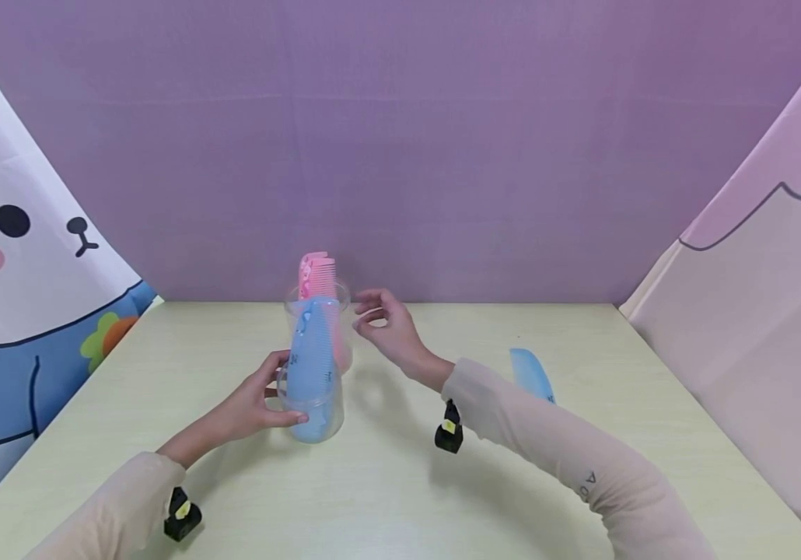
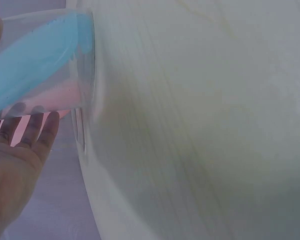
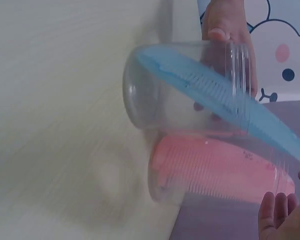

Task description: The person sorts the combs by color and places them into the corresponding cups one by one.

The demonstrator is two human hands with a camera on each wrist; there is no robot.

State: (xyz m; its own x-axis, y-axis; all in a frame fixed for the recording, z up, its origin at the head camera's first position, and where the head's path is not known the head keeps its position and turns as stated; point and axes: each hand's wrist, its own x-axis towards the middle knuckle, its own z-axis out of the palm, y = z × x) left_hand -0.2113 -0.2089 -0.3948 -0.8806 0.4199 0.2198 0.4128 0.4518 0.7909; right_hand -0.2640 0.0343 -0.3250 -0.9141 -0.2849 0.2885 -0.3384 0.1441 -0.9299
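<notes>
My left hand (image 1: 250, 408) grips a clear plastic cup (image 3: 175, 115) standing at the left centre of the table, thumb in front and fingers at its far side. A blue comb (image 1: 311, 358) leans in that cup, its upper end sticking out above the rim. Right behind stands a second clear cup (image 1: 345, 294) with pink combing teeth showing on a pink comb (image 3: 205, 165) inside it. To the right of the cups, my right hand (image 1: 397, 334) hovers with loosely bent fingers and nothing between them. Another blue comb (image 1: 532, 373) lies on the table, partly hidden behind the right sleeve.
The pale wooden table (image 1: 400, 482) ends at a purple cloth backdrop (image 1: 442, 155). Printed cloths hang along the left and right sides. A small black device (image 1: 449, 428) hangs under the right wrist, and a similar one (image 1: 182, 517) under the left.
</notes>
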